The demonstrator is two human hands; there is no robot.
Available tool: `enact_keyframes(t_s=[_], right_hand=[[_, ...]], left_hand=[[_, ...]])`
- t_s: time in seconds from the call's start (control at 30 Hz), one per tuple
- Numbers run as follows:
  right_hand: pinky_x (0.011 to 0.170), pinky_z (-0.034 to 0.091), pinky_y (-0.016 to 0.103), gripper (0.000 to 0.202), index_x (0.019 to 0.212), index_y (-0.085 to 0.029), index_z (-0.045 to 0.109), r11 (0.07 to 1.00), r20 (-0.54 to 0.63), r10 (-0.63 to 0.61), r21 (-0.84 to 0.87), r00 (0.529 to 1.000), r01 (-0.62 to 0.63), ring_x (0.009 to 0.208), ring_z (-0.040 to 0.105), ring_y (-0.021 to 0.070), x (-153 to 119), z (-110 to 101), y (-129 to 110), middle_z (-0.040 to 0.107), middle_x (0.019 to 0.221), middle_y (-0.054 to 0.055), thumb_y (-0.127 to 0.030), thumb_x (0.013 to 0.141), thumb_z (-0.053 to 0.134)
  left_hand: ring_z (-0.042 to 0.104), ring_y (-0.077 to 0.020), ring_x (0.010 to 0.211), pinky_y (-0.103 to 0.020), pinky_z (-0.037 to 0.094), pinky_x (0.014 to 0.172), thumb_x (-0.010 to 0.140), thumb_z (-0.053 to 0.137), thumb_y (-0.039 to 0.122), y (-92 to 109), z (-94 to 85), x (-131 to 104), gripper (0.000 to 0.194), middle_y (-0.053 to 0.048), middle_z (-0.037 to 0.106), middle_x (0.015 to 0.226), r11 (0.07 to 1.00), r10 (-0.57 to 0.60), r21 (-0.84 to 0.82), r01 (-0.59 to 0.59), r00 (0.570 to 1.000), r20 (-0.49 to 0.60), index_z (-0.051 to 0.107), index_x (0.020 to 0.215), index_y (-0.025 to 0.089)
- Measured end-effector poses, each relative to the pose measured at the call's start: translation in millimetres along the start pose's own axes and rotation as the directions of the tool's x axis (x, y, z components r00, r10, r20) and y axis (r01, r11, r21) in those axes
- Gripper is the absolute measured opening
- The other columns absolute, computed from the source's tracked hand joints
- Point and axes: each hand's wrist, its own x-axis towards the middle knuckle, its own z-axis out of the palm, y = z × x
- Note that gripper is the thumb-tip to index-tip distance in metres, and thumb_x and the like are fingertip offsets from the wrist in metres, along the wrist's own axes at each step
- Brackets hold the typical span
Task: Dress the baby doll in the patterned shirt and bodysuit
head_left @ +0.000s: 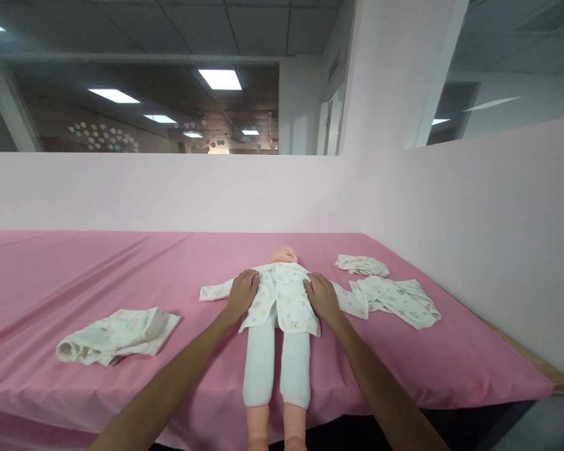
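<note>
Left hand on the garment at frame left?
No, the left hand rests on the patterned jacket, well apart from that garment.

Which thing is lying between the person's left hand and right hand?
In the head view, the front of the printed jacket on the doll lies between the left hand and the right hand.
</note>
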Motion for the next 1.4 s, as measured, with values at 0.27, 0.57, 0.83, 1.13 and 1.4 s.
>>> enact_keyframes(t_s=[0.27, 0.57, 0.83, 1.13, 1.4], right_hand=[[0.088, 0.04, 0.034, 0.03, 0.113, -0.017, 0.06, 1.0, -0.009, -0.005, 0.003, 1.0, 0.005, 0.104, 0.055, 0.023, -1.2, -0.4, 0.1, 0.063, 0.114, 0.01, -0.029, 0.102, 0.036], [0.087, 0.04, 0.033, 0.026, 0.111, -0.017, 0.06, 1.0, -0.021, -0.01, -0.001, 1.0, 0.01, 0.103, 0.055, 0.023, -5.2, -3.2, -1.2, 0.063, 0.112, 0.009, -0.027, 0.102, 0.037], [0.087, 0.041, 0.034, 0.025, 0.109, -0.017, 0.06, 1.0, -0.045, -0.017, -0.003, 0.999, 0.017, 0.103, 0.055, 0.023, -5.6, -4.9, -1.9, 0.063, 0.109, 0.009, -0.026, 0.101, 0.038], [0.095, 0.039, 0.038, 0.032, 0.117, -0.015, 0.058, 0.999, -0.006, 0.001, 0.044, 1.0, -0.001, 0.109, 0.052, 0.0265, -9.2, -2.3, -0.4, 0.059, 0.119, 0.013, -0.031, 0.102, 0.034], [0.107, 0.033, 0.048, 0.041, 0.126, -0.01, 0.053, 1.0, -0.104, 0.017, 0.015, 0.994, -0.016, 0.126, 0.042, 0.0329, -17.7, 3.4, -4.1, 0.054, 0.13, 0.019, -0.033, 0.103, 0.03]], left_hand=[[0.06, -0.0233, 0.107, -0.041, 0.044, 0.098, 0.096, 0.03, 0.029, -0.9, -0.9, -2.9, 0.034, -0.008, 0.068, 0.11, 1.0, 0.018, -0.004, -0.018, 1.0, -0.005, 0.063, 0.099, 0.019], [0.058, -0.0235, 0.111, -0.043, 0.043, 0.1, 0.096, 0.029, 0.028, 2.2, -2.6, -8.8, 0.035, -0.008, 0.067, 0.114, 1.0, 0.02, -0.001, -0.02, 1.0, -0.014, 0.063, 0.102, 0.019], [0.058, -0.0236, 0.113, -0.043, 0.044, 0.1, 0.096, 0.029, 0.029, 0.9, -1.1, -10.4, 0.036, -0.008, 0.067, 0.115, 0.999, 0.035, 0.006, -0.035, 0.999, -0.031, 0.063, 0.104, 0.02], [0.058, -0.0224, 0.11, -0.039, 0.043, 0.101, 0.096, 0.03, 0.03, 2.6, -1.6, -11.7, 0.035, -0.008, 0.067, 0.113, 1.0, 0.0, -0.012, 0.0, 1.0, -0.023, 0.063, 0.102, 0.02], [0.056, -0.0208, 0.115, -0.037, 0.042, 0.103, 0.097, 0.032, 0.032, 2.0, 0.1, -10.9, 0.034, -0.006, 0.066, 0.119, 0.996, -0.07, -0.049, 0.069, 0.997, -0.028, 0.063, 0.106, 0.02]])
